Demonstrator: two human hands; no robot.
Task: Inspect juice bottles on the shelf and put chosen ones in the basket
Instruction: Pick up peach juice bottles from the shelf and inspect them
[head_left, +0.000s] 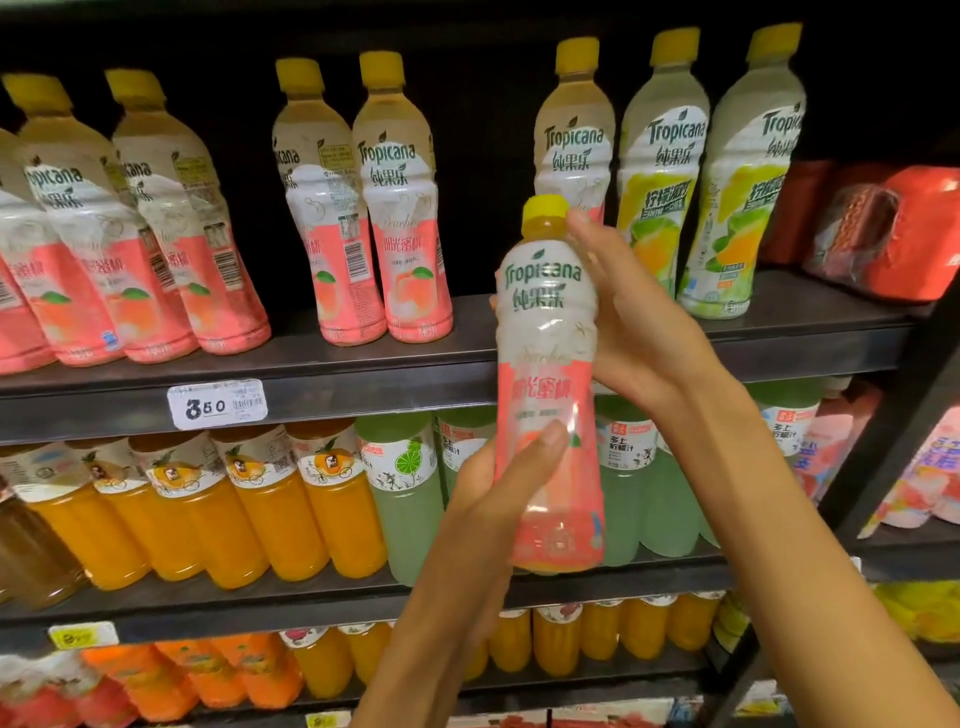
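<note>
Holding the pink-labelled, yellow-capped plastic peach juice bottle (548, 384) upright before the dark metal shelf (363, 374), left hand (498, 483) gripping low, right hand (623, 322) high; rotate slowly, keeping both grips firm, to read the label.

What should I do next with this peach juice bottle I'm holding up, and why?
Probably turn the peach bottle a little to bring its back label round. Both hands already hold it upright in front of the shelf: the left hand grips low, the right hand grips near the top. Only the front label faces you, and no basket is in view.
</note>
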